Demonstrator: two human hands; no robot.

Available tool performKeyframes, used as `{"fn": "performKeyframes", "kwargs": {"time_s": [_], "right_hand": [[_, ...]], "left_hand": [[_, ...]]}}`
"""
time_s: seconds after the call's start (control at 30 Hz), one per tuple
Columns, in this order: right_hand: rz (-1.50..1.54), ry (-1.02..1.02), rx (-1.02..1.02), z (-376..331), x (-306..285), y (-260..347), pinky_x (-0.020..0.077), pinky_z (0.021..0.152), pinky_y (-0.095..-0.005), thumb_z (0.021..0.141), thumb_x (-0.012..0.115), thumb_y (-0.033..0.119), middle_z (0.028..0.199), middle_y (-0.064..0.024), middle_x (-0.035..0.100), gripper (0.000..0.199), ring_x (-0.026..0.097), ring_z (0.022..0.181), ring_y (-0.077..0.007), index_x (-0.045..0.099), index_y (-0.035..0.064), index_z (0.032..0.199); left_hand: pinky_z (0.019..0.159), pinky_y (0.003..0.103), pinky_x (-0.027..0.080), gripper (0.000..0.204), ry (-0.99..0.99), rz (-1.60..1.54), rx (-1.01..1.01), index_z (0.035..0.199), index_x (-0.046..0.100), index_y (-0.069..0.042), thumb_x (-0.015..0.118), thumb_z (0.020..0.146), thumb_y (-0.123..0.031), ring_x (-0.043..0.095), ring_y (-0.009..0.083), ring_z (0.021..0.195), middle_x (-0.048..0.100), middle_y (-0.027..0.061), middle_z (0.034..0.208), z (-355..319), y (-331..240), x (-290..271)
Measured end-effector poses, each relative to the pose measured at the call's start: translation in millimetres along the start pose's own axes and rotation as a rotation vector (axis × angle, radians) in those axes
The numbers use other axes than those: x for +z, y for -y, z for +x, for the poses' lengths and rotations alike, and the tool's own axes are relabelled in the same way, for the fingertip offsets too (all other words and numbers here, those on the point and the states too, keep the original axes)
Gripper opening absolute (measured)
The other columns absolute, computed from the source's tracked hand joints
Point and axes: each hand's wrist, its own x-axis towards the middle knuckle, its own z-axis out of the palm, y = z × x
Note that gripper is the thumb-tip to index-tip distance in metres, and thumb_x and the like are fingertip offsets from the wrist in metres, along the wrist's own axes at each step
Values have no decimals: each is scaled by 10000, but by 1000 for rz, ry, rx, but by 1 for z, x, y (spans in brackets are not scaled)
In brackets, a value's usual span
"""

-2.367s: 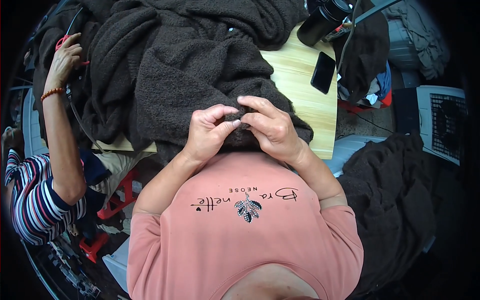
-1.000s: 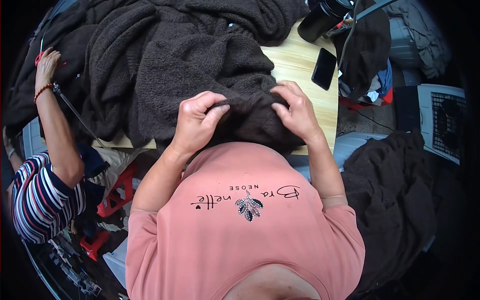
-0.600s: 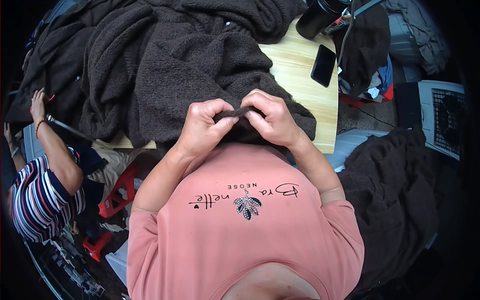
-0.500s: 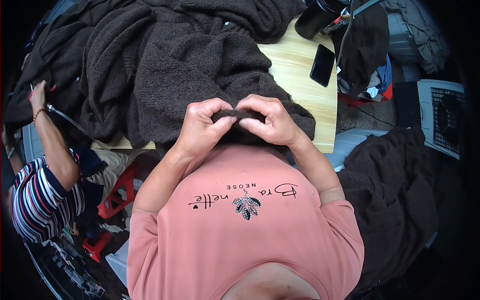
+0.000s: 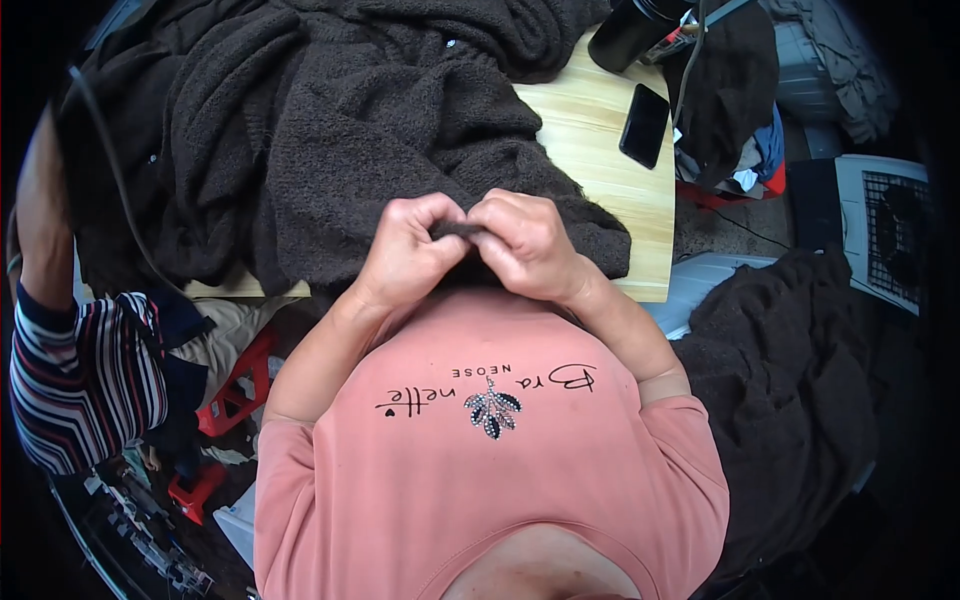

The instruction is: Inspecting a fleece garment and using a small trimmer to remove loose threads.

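Dark brown knitted fabric (image 5: 370, 140) lies in thick folds over the table, its near edge reaching my chest. My left hand (image 5: 415, 250) pinches a rolled bit of that edge between thumb and fingers. Close against it, my right hand (image 5: 525, 245) grips the same edge, fingers curled and thumb pressed in. Between the two hands a short strip of the fabric shows; what lies under the right fingers is hidden.
A black phone (image 5: 645, 126) and a black cylindrical cup (image 5: 628, 38) rest on the pale wooden table (image 5: 590, 110). More dark fabric (image 5: 780, 400) is heaped at my right. At the left, a co-worker in a striped shirt (image 5: 85, 385) has an arm raised beside a grey hose (image 5: 120, 190).
My right hand has shifted slightly left and its fingers have curled closer to the left hand. The co-worker's arm has swung up and away from the fabric.
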Motion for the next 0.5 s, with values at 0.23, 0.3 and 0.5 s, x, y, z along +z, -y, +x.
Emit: {"fn": "performKeyframes", "kwargs": {"time_s": [0.23,0.3,0.5], "right_hand": [[73,-37,40,-6,-1,-3,431,547,-298,732,583,4,704,-102,538,110,543,604,-207,544,-26,831],[149,-34,85,-2,-9,-3,439,613,-289,743,597,48,754,-97,547,166,554,679,-193,543,-27,881],[198,285,433,-42,-40,-70,442,689,-268,713,675,102,799,-76,588,261,550,723,-141,576,-10,928]], "left_hand": [[570,187,441,37,107,-495,-162,771,638,30,608,751,18,538,52,628,616,25,700,-1,-7,-5],[580,191,452,43,49,-529,-178,785,642,29,613,758,12,552,62,632,627,37,716,-3,-5,-7],[645,222,491,81,-32,-664,-173,837,627,25,590,765,22,590,94,665,643,59,781,2,-4,-26]]}}
